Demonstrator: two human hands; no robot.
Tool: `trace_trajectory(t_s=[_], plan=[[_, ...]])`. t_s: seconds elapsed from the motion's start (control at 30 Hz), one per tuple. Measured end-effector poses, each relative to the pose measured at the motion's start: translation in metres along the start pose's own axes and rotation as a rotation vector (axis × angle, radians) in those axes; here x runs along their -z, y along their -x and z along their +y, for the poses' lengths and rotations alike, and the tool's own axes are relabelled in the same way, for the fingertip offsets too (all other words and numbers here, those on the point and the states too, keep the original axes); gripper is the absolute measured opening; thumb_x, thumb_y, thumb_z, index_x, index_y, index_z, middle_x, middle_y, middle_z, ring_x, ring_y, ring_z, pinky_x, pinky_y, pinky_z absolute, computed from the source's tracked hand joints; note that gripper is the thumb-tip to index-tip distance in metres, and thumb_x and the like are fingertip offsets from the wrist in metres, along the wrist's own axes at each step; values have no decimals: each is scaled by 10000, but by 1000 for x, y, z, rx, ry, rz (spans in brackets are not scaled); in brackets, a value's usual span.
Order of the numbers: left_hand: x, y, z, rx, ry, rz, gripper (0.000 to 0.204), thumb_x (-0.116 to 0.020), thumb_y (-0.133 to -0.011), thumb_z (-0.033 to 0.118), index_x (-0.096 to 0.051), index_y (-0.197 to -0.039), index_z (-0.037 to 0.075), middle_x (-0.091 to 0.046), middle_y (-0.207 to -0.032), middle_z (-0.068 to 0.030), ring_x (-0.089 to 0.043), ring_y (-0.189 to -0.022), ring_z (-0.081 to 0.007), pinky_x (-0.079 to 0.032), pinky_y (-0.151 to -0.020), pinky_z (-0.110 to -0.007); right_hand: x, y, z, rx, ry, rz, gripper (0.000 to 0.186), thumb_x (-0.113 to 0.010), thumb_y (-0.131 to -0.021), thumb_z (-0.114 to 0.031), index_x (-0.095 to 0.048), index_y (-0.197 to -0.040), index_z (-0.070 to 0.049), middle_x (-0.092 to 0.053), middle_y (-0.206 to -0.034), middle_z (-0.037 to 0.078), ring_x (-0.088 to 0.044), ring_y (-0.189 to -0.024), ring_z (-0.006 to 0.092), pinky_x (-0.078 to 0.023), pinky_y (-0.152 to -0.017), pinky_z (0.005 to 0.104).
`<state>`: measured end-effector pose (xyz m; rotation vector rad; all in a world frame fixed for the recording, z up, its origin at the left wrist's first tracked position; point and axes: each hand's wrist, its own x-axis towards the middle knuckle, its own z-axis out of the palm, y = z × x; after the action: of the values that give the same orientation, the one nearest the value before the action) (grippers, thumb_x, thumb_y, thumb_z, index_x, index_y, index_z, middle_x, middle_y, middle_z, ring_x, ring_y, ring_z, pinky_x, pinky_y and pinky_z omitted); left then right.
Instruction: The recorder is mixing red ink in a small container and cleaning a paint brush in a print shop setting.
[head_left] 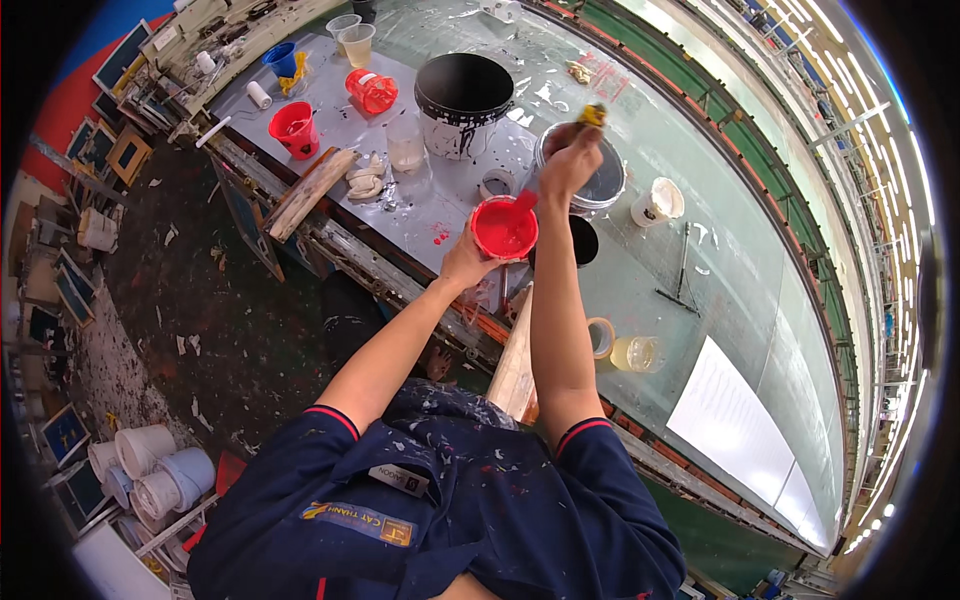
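In front of my body, my left hand (468, 262) is wrapped round a cup of red paint (505, 232), its mouth tilted toward me. My right hand (570, 168) grips a spatula-like tool with a yellow and black handle end (594, 114). The tool's lower end (525, 200) is coated red and reaches the cup's rim; its exact kind is blurred. Behind my right hand stands an open bucket with grey contents (606, 182), partly hidden by the hand. A dark round container (583, 241) sits just right of the cup, partly covered by my forearm.
A large black-lined bucket (462, 135) stands beyond the cup. Two red cups (294, 131) and a blue cup (281, 58) are at the left. Rightward are a white tub (658, 202), a squeegee-like tool (682, 275), a tape roll (601, 338), a yellowish jar (636, 354) and white sheets (735, 420).
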<state>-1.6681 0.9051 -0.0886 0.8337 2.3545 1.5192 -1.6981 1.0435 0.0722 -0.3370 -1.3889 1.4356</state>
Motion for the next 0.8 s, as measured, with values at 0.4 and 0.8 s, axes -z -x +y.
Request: trace_trajectory(t_s=[0.4,0.8], plan=[[3,-2,-13,-27,-51,2,1085,-789,-610,320,-71,-1382,62,-410,-1304,-187,-461,-1159,-326,-424,-920,-395,10,35,-56,-445,-226,-755,723,-209,-820,-716,-463,-697,-50,-429,-560,44,-390,-465,124,-286,-391,247],[7,-1,-9,84,-58,-40,1065,-801,-592,330,-119,-1375,90,-444,-1283,-155,-477,-1148,-310,-438,-904,-386,30,34,-41,-96,-503,5,663,-257,-837,-686,-414,-668,-65,-348,-486,4,-310,-389,100,-237,-360,222]])
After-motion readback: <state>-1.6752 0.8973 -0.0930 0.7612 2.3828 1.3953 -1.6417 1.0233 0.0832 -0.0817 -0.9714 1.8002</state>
